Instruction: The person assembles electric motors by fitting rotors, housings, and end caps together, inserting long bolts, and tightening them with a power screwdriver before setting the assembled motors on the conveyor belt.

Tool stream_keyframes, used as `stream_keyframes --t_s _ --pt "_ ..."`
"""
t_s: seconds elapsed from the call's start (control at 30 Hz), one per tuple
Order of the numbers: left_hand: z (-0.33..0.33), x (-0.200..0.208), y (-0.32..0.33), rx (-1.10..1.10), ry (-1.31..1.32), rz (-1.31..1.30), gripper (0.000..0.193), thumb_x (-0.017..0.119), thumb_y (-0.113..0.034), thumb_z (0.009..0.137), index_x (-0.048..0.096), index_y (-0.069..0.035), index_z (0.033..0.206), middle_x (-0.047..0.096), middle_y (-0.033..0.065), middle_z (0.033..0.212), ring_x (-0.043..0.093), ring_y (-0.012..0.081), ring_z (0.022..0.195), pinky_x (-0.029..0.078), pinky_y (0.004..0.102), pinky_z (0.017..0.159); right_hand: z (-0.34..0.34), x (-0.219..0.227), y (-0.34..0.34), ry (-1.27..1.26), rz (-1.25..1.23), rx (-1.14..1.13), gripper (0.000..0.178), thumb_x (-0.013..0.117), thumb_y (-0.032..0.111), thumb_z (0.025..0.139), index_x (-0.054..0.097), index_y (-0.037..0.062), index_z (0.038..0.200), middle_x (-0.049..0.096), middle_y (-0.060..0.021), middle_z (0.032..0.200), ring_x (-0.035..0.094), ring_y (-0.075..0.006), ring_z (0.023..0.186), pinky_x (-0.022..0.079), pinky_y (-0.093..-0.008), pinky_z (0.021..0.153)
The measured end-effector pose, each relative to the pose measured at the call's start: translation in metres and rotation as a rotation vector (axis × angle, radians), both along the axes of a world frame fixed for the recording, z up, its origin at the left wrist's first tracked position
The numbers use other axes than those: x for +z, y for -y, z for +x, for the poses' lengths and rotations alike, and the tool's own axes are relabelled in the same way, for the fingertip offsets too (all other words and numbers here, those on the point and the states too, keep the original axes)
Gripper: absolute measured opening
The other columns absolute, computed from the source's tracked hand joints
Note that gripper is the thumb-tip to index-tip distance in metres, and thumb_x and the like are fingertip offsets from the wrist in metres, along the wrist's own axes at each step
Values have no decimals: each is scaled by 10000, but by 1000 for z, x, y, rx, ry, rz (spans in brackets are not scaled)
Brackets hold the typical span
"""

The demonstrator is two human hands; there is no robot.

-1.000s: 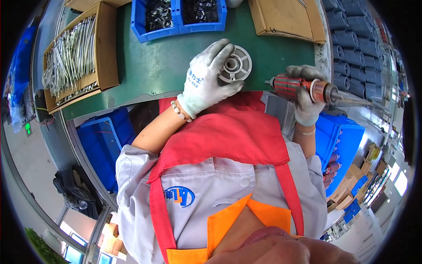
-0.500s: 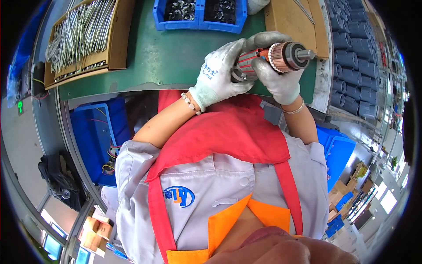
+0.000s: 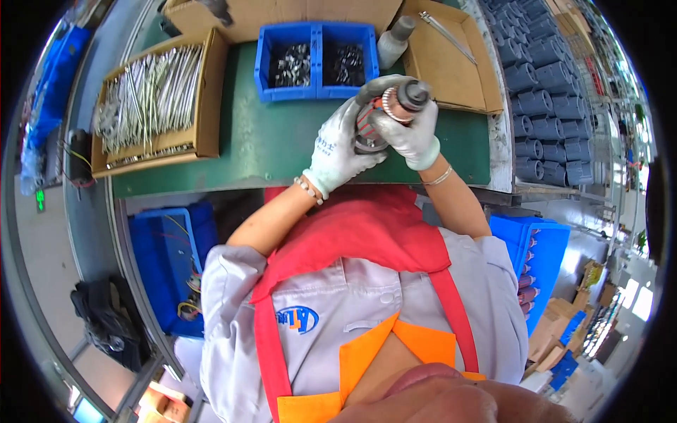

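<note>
Both my hands wear white work gloves and hold a motor armature (image 3: 399,110) above the green worktable (image 3: 247,144). Its copper commutator and dark shaft end tilt up toward the far right. My left hand (image 3: 338,151) is closed around the armature's lower, red-striped core end. Closer to the commutator, my right hand (image 3: 411,135) grips the same piece, with fingers over the middle of it. Parts of the core are hidden behind the gloves.
Beyond the hands stands a blue two-compartment bin (image 3: 317,92) of small dark and metal parts, with a whitish bottle (image 3: 392,48) beside it. A cardboard box of metal rods (image 3: 151,99) is left; another open box (image 3: 451,84) is right. Grey cylindrical housings (image 3: 546,106) are stacked farther right.
My hands and the armature sit lower and more to the left in the picture, with the shaft end turned farther upward. The view has shifted, showing more of the table's far side.
</note>
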State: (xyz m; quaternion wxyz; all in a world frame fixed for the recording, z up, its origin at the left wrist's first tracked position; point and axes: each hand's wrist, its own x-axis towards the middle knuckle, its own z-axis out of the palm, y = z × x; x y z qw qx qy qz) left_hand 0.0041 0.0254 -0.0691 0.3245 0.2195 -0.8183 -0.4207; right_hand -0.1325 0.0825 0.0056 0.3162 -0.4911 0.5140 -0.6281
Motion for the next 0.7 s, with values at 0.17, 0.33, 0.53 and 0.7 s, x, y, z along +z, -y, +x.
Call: stream_keyframes --t_s 0.17,0.33,0.53,0.7 --pt "-3 -2 7 26 42 22 970 882 -258 551 399 40 1337 532 257 1264 531 406 1166 428 433 1008 -62 1 44 391 -358 -51 517 591 342 923 482 8 1303 587 -135 1229 552 -220 1155 449 -345 989" --pt "-7 11 1 1 77 28 942 878 -234 558 409 25 1332 553 230 1244 562 395 1121 464 423 961 -124 -45 86 -667 383 -437 767 716 490 752 513 -37 1271 521 -265 1306 512 -375 1210 394 -430 1041" --pt "-14 15 7 -70 -32 243 846 865 -153 610 424 27 1308 596 163 1182 604 263 1062 477 370 938 -80 124 28 -182 -363 -416 441 702 354 778 603 -12 1003 676 -151 853 655 -270 757 537 -361 741" --pt "-14 -1 13 -164 4 172 353 781 -92 725 638 30 1023 672 79 949 634 144 775 519 329 733 -43 148 2 -573 -148 44 426 762 258 767 590 19 1075 652 -126 893 661 -238 773 537 -345 720"
